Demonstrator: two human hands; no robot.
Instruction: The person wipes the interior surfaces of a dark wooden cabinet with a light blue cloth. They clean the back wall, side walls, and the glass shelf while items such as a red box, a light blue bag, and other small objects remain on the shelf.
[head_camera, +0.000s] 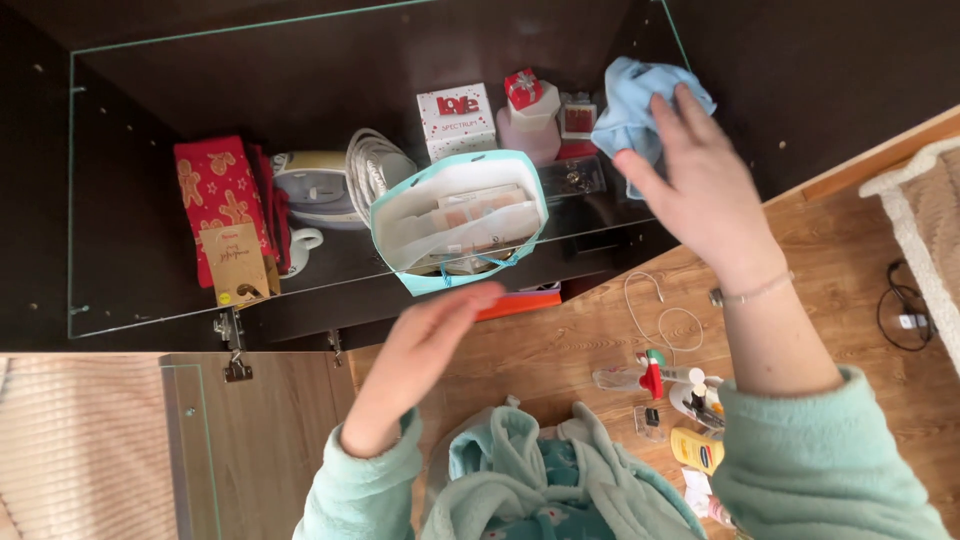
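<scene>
My right hand presses a light blue cloth against the glass shelf at the cabinet's right end. My left hand hovers flat with fingers together just below a teal-rimmed white gift bag holding flat packets, touching nothing that I can see. Behind the bag stand a white box with red lettering, a small red gift box and a pale pink box.
On the shelf lie red gingerbread-print socks with a brown tag, a cream appliance and a coiled white cable. On the wooden floor are a white cord, small bottles, a yellow tube and a black cable.
</scene>
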